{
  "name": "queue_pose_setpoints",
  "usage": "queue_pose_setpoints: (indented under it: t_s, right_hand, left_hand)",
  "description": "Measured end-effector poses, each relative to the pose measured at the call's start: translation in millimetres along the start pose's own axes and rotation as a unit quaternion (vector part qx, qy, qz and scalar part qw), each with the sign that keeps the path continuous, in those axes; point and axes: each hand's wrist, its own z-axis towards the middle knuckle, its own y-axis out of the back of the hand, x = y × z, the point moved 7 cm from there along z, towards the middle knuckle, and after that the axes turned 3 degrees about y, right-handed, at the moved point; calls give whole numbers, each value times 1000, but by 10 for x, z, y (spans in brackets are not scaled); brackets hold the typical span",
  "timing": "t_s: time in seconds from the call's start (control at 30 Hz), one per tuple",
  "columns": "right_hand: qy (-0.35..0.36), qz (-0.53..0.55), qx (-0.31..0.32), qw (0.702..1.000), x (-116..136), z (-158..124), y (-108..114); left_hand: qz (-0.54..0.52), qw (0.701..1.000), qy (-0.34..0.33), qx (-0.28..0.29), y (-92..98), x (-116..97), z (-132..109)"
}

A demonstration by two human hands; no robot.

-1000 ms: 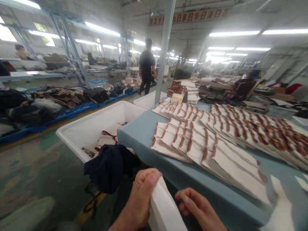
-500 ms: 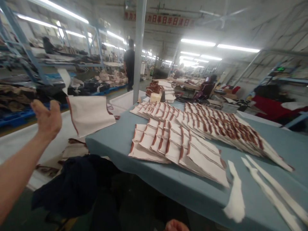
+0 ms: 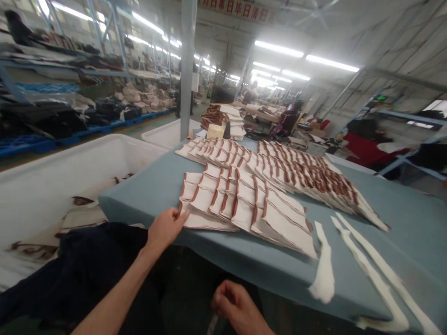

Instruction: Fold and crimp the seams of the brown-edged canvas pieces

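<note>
My left hand (image 3: 166, 227) reaches to the near left corner of a fanned stack of cream fabric pieces with brown trim (image 3: 244, 204) on the blue-grey table (image 3: 150, 186). Its fingers curl onto the edge of the lowest piece. Low in the view, in front of the table edge, my right hand (image 3: 237, 307) is curled shut on something thin that I cannot make out. A second, longer row of the same pieces (image 3: 307, 174) lies farther back on the table.
A big white bin (image 3: 52, 186) holding a few fabric pieces stands left of the table, with dark cloth (image 3: 87, 270) draped near it. White strips (image 3: 370, 265) lie on the table's right. A pillar (image 3: 186, 70), shelves and a seated person (image 3: 289, 118) are behind.
My left hand let a fabric piece go toward the white bin, then came back to the near stack on the table. My right hand dropped low. The view swung right.
</note>
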Motion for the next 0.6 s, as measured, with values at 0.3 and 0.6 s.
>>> queue_pose_setpoints:
  t_s: [0.3, 0.6]
  right_hand:
    - [127, -223, -71, 964, 1452, 999, 286]
    - [163, -282, -104, 940, 1817, 1238, 369]
  left_hand:
    - [-110, 990, -55, 75, -38, -156, -152]
    - [-164, 961, -219, -46, 483, -825, -969]
